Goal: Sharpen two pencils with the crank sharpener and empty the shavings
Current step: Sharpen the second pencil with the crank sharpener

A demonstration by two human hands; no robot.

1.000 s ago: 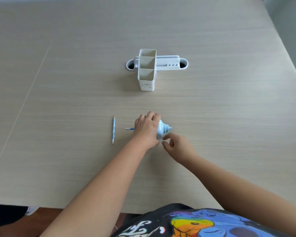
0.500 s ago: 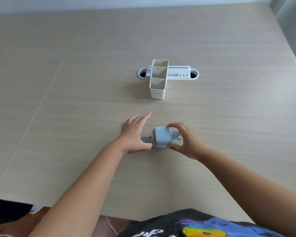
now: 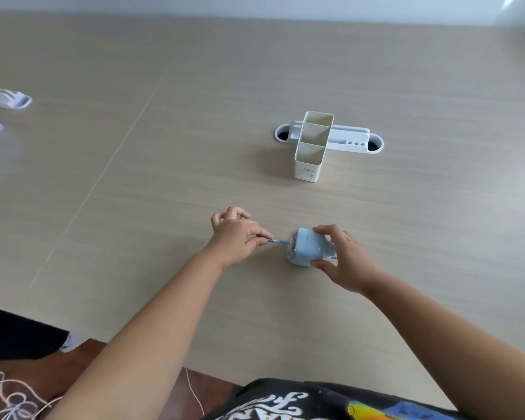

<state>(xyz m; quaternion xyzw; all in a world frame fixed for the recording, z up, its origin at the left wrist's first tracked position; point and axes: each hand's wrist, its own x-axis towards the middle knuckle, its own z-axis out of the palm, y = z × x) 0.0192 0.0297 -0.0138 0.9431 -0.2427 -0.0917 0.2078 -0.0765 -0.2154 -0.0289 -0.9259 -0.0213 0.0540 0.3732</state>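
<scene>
Near the table's front edge, left hand pinched on pencil, its long axis lying left-to-right with tip inside sharpener, right hand clasped around that sharpener just right of the left grip.

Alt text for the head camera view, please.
A left hand pinches a blue pencil at a pale blue sharpener, which the right hand steadies on a wooden table. A white desk organizer stands beyond.

No legible text; marks on organizer, shirt unreadable.
</scene>
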